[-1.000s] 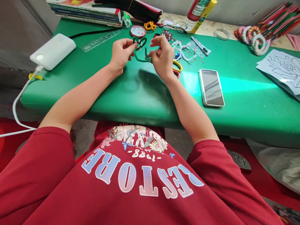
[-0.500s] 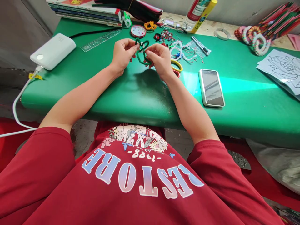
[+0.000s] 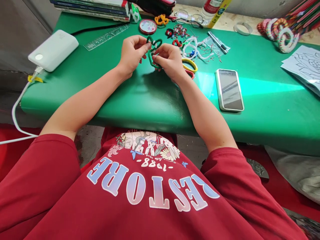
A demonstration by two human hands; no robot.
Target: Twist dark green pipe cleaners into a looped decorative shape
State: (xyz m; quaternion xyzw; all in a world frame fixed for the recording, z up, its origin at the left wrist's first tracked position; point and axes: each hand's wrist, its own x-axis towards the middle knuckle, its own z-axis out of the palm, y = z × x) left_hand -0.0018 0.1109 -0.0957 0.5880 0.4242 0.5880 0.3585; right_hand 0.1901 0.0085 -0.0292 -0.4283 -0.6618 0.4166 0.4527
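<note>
A green table [image 3: 125,100] stretches beneath a left hand [image 3: 134,55] and a right hand [image 3: 169,61], with a phone [image 3: 229,90] lying to the right. Above the surface, between the hands, a looped green pipe cleaner [image 3: 150,59] is pinched by the thumb and fingers of each.

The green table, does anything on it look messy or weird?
Yes, one messy spot: white strings lie jumbled near scattered red bits, past the right hand, while the books are neatly stacked. Nothing looks spilled.
</note>
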